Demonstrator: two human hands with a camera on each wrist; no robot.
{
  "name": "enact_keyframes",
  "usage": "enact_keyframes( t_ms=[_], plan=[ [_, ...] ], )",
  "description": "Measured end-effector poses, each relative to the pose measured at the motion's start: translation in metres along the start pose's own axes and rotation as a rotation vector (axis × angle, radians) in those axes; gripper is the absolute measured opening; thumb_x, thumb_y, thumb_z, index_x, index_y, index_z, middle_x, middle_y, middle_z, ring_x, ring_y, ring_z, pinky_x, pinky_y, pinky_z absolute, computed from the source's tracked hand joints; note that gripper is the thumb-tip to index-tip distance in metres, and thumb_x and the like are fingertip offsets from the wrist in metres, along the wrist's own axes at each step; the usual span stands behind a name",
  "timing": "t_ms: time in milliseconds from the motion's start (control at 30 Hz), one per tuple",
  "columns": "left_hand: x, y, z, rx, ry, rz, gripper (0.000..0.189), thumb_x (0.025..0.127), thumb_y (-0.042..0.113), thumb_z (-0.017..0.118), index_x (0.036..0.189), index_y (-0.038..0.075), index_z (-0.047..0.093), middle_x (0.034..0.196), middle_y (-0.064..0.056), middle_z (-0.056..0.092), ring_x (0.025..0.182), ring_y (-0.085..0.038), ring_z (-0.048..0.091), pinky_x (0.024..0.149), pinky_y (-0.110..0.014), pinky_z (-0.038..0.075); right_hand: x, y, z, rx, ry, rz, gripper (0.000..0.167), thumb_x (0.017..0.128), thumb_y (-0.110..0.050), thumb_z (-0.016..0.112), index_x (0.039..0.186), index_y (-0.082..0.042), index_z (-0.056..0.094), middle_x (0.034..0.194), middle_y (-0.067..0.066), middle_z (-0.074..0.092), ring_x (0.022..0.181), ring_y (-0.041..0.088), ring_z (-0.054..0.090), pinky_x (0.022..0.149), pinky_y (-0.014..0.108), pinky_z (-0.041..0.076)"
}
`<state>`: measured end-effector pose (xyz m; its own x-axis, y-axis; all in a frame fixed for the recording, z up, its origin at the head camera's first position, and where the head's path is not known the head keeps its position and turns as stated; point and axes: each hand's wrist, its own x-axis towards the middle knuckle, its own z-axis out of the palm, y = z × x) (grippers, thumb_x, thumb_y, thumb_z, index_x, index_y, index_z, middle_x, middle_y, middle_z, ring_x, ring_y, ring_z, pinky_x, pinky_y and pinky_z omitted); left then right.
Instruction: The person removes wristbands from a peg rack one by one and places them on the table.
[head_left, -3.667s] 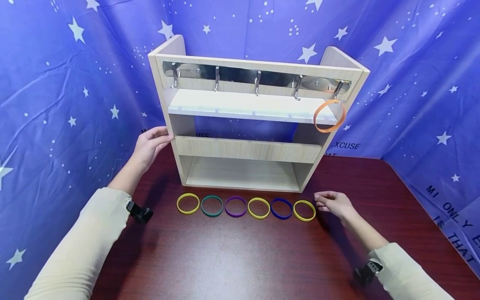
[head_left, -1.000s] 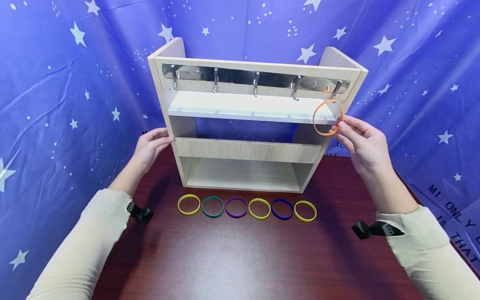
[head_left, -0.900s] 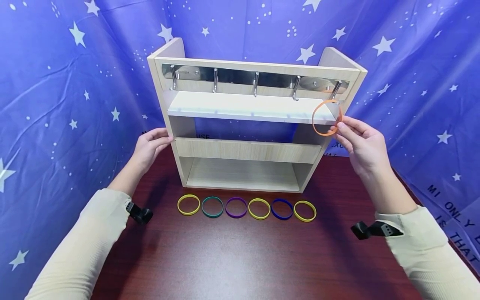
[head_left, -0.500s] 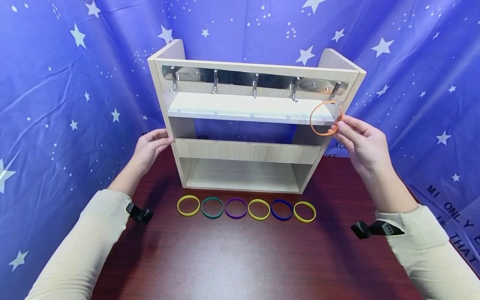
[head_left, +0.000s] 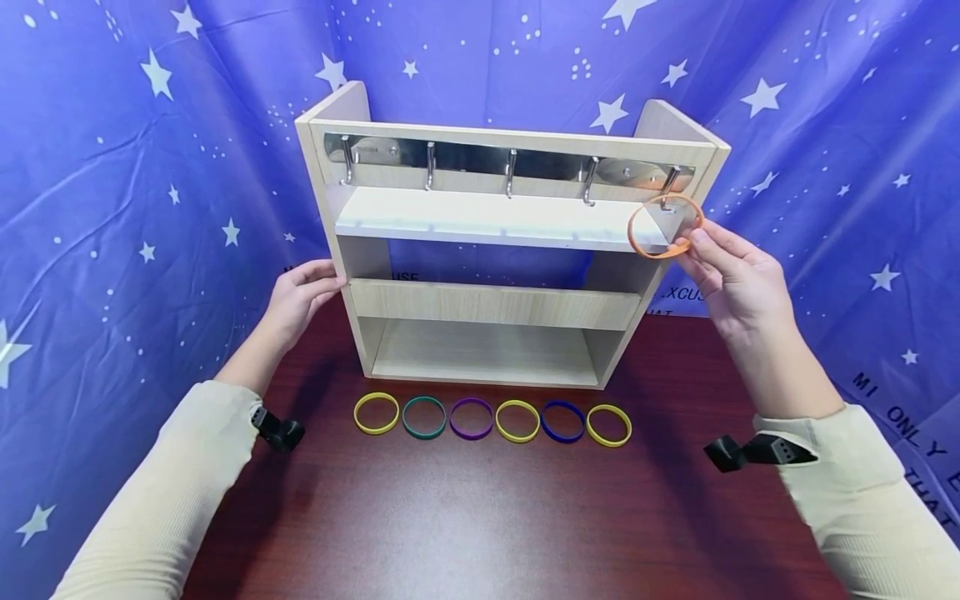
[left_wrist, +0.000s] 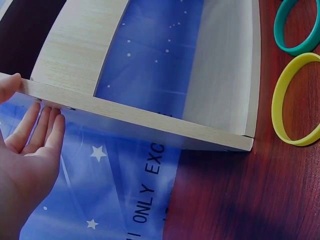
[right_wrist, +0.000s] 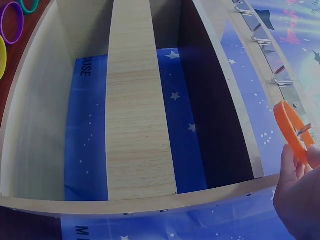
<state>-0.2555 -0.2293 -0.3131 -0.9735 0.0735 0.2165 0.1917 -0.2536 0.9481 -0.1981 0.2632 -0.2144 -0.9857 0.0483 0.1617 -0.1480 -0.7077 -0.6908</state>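
Observation:
My right hand pinches an orange silicone wristband between thumb and fingers at its lower right side. The wristband is at the rightmost metal hook of the wooden shelf unit; in the right wrist view that hook's end shows within the loop. My left hand holds the unit's left side panel, the thumb at the front edge and the fingertips against the outer face, as the left wrist view shows. Other hooks along the metal strip carry no band.
On the dark red table, several wristbands lie in a row before the shelf unit: yellow, green, purple, another yellow, blue and a last yellow. A starry blue curtain hangs behind.
My right hand rose from the table beside the row and took hold of the orange wristband. In the last half second it has moved slightly up and right, tilting the band. The left hand stays.

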Motion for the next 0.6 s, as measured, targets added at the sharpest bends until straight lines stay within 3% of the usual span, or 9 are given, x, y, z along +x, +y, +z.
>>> enact_keyframes(
  t_ms=[367, 600],
  plan=[
    [0.0005, -0.0003, 0.0004, -0.008, 0.003, -0.002, 0.027, 0.089, -0.008, 0.055, 0.091, 0.016, 0.068, 0.087, 0.007, 0.069, 0.081, -0.002, 0.066, 0.079, -0.012, 0.054, -0.0011, -0.0006, -0.0016, 0.043, -0.030, 0.020, 0.021, 0.085, 0.019, 0.055, 0.094, 0.010, 0.071, 0.083, 0.020, 0.072, 0.077, 0.026, 0.072, 0.073, 0.037, 0.061],
    [0.0005, -0.0004, 0.0007, -0.015, 0.003, -0.002, 0.028, 0.089, -0.008, 0.054, 0.091, 0.016, 0.068, 0.086, 0.007, 0.069, 0.081, -0.002, 0.066, 0.079, -0.012, 0.054, -0.0037, 0.0062, -0.0071, 0.018, -0.101, 0.016, 0.023, 0.087, 0.018, 0.052, 0.096, 0.010, 0.071, 0.085, 0.020, 0.072, 0.079, 0.027, 0.073, 0.075, 0.036, 0.061]
  ],
)
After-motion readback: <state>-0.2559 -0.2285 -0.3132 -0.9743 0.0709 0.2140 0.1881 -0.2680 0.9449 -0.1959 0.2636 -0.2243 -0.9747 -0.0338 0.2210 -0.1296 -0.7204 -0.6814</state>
